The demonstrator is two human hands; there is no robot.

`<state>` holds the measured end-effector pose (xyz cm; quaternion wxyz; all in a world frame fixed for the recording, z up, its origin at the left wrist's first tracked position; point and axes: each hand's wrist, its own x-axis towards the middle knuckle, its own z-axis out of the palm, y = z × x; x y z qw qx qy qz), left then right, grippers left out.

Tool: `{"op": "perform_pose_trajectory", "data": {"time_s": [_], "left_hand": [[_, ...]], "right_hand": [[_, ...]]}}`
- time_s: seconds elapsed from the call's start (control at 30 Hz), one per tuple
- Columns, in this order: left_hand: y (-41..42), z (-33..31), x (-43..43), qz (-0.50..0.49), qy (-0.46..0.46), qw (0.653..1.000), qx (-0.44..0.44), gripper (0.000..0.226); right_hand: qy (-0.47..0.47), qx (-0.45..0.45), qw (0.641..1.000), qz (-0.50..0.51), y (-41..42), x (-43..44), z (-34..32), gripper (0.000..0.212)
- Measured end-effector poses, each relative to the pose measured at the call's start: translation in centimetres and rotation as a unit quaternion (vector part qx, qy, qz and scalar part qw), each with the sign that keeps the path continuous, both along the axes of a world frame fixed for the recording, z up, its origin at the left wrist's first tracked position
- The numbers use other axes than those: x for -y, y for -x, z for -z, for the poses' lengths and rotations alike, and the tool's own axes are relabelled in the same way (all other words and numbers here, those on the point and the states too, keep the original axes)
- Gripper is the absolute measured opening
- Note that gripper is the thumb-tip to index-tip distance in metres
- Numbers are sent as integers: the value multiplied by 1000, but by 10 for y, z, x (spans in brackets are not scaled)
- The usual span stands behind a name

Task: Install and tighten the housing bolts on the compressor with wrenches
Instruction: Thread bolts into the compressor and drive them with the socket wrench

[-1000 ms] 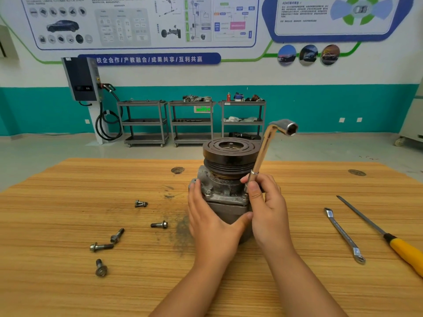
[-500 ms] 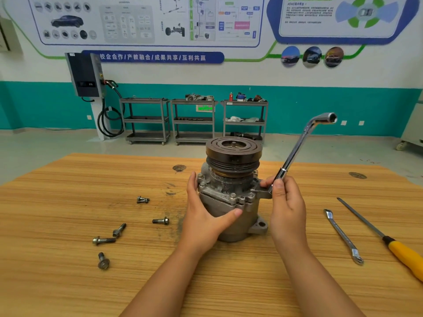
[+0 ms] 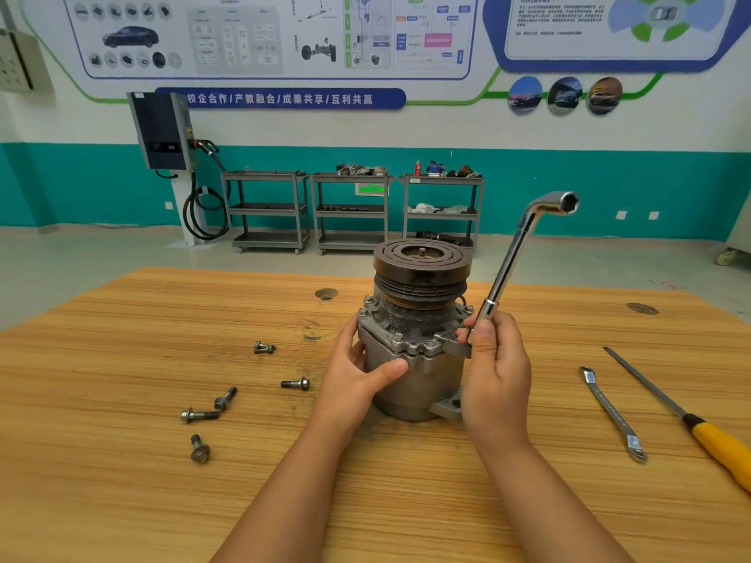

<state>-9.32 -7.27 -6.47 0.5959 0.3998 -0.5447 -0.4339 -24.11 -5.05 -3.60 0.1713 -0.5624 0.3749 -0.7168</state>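
The grey compressor (image 3: 410, 375) stands upright in the middle of the wooden table (image 3: 122, 481), its dark pulley on top. My left hand (image 3: 357, 375) grips the housing from the left, thumb across its front. My right hand (image 3: 495, 367) holds the lower shaft of an L-shaped socket wrench (image 3: 516, 258) at the compressor's right flange; the wrench leans up to the right, its open socket end in the air. The lower socket end is hidden behind my fingers. Several loose bolts (image 3: 294, 384) lie on the table to the left.
A flat ring spanner (image 3: 611, 412) and a yellow-handled screwdriver (image 3: 691, 420) lie on the table at the right. Beyond the table stand three grey shelf carts (image 3: 351, 213) and a wall charger (image 3: 162, 132).
The wrench with my right hand shifted from the front of the flange to its right side and leaned further right. My left hand moved round to the compressor's left side.
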Motion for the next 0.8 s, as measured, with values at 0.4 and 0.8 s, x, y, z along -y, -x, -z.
{"op": "perform_pose_trajectory", "data": {"time_s": [0.4,0.8], "left_hand": [[-2,1,1,-26,-20,999,-18,75],[-22,-34,17,-318,17,942,106,17]], "right_hand": [[34,-66,996,55,-17,-2,3,17],[29,-77,996,41,-15,-6,2,17]]}}
